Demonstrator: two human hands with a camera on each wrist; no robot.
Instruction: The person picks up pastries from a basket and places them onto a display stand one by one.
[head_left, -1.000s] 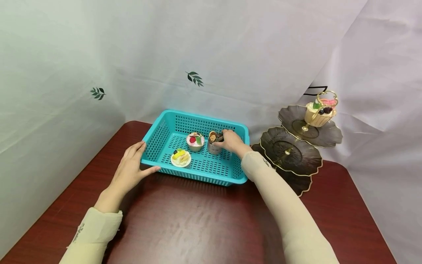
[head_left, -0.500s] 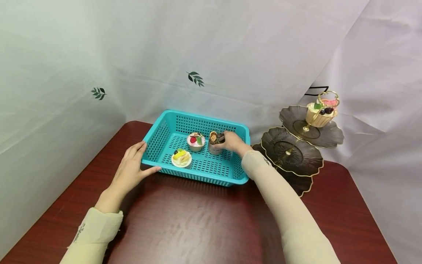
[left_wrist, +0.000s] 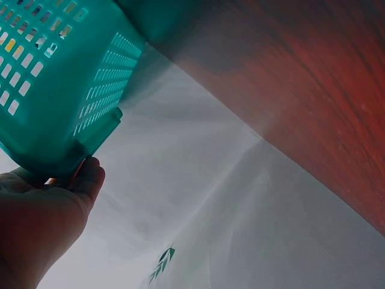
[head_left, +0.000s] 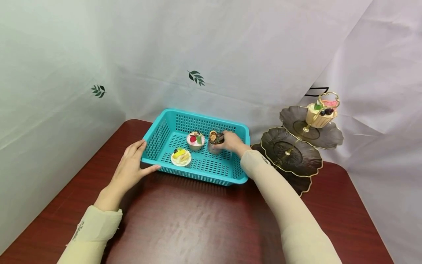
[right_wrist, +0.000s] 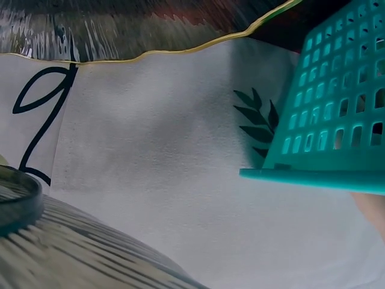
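In the head view a teal plastic basket (head_left: 197, 176) holds three dessert cups. My right hand (head_left: 232, 142) reaches over its right side and grips the chocolate cupcake (head_left: 214, 147), thumb in front and fingers behind. Left of that cup sits a pink-topped cupcake (head_left: 196, 141) with a red berry. Nearest the front wall is a cream cupcake (head_left: 180, 158) with yellow fruit. My left hand (head_left: 129, 169) rests at the basket's front left corner, fingers on the side rim and thumb stretched along the front one. The right wrist view shows only a sliver of my right hand beyond the basket wall.
A dark tiered stand (head_left: 298, 156) with gold scalloped edges stands right of the basket, close to my right forearm. On its top plate sits a cream cupcake (head_left: 318, 118) with berries. White cloth (head_left: 250, 55) hangs behind the reddish-brown table (head_left: 184, 227).
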